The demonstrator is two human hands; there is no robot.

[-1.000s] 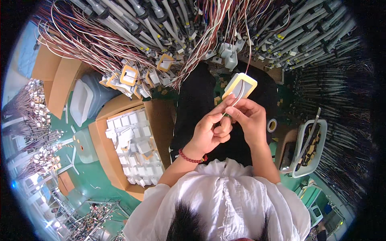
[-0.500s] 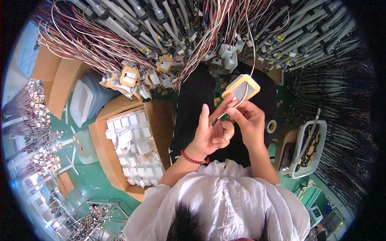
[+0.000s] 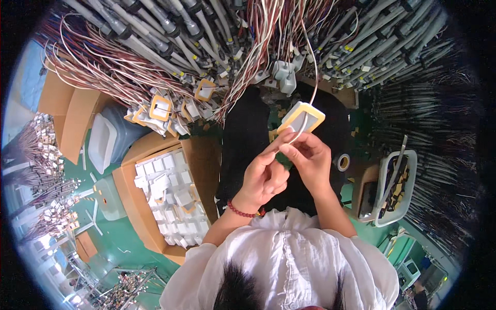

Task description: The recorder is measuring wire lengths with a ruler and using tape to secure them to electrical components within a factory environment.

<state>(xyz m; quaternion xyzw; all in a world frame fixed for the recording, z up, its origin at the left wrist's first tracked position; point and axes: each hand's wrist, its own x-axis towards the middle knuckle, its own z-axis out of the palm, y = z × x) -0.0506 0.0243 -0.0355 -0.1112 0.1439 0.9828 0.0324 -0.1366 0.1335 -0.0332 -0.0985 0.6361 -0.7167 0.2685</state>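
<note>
In front of my lap hangs a small white plastic square cover [image 3: 305, 121] with a yellow foam rim and grey inside. A thin white and dark cable [image 3: 313, 64] runs down to it from the bundles above and comes out on my side. My right hand [image 3: 313, 161] is closed just below the cover, thumb and fingers pinching the cable. Against it, my left hand [image 3: 264, 178] is closed on the cable's lower end, with its forefinger reaching to the cover's near corner. The cable's tip is hidden inside the left fingers.
Thick bundles of grey and red-white cables [image 3: 155, 31] hang ahead, several ending in foam-rimmed covers [image 3: 160, 107]. An open cardboard box [image 3: 124, 194] of white parts [image 3: 170, 178] stands at left. On the right are a tape roll [image 3: 343, 162] and a white bin [image 3: 411, 191] of dark and yellowish pieces.
My left thumb and fingers, spread earlier around the cable's dark tip, have closed over it. The cover and both hands sit slightly farther left in the picture, as does the background.
</note>
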